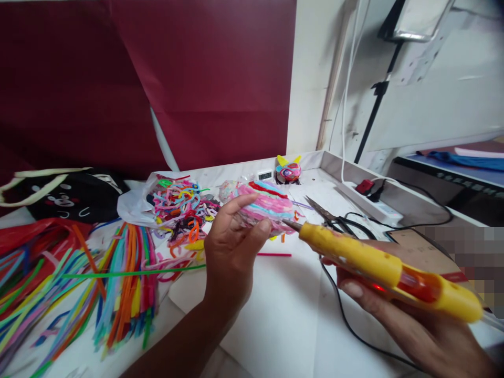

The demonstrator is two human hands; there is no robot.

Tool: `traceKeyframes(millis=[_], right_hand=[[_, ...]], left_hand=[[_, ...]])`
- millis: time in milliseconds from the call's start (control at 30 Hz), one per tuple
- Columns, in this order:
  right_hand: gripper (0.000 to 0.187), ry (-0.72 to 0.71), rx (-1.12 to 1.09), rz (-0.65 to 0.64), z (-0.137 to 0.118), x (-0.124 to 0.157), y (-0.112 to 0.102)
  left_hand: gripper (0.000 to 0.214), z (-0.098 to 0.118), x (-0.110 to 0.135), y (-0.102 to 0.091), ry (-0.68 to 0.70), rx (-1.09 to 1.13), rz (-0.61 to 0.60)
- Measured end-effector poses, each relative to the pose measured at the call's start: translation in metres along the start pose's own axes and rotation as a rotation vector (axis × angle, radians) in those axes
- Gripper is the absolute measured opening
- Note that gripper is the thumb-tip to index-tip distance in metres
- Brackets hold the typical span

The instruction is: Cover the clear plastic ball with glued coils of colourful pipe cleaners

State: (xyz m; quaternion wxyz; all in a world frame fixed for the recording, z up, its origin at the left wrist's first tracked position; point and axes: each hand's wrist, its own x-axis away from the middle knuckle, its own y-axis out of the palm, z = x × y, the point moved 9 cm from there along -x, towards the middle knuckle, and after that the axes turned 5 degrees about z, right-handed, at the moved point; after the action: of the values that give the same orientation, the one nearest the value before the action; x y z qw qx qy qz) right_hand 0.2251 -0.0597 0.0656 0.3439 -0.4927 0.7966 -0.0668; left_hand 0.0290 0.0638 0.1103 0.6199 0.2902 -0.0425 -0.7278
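My left hand (232,247) is closed around a rounded piece covered in pink, blue and red pipe cleaners (271,205), with the thumb along its near side. A yellow hot glue gun (354,257) is in my right hand (397,315), its metal nozzle pointing left and close to the right end of the covered piece. A red light glows low on the glue gun's body, and a clear glue stick sticks out of its back. Whether the nozzle touches the piece I cannot tell. Beyond the nozzle lies a pair of black scissors (338,218), blades spread.
Bundles of long pipe cleaners (126,278) cover the left side. Behind them a clear plastic bag (137,202) spills short colourful bits. A small colourful figure (289,170) with yellow ears, a digital clock (265,176) and a power strip (372,202) stand farther back. A black cord (342,310) crosses the white table.
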Motion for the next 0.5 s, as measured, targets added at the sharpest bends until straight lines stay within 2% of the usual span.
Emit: traceKeyframes(millis=[167, 300, 500], right_hand=[[0.031, -0.022, 0.050, 0.031, -0.015, -0.007, 0.001], [0.031, -0.024, 0.081, 0.047, -0.014, -0.007, 0.001], [0.034, 0.120, 0.029, 0.031, -0.010, -0.005, 0.003]], left_hand=[[0.031, 0.002, 0.001, 0.003, 0.022, 0.008, -0.034], [0.031, 0.000, 0.003, 0.005, 0.009, 0.004, -0.045], [0.031, -0.002, 0.006, 0.005, -0.019, -0.003, -0.054]])
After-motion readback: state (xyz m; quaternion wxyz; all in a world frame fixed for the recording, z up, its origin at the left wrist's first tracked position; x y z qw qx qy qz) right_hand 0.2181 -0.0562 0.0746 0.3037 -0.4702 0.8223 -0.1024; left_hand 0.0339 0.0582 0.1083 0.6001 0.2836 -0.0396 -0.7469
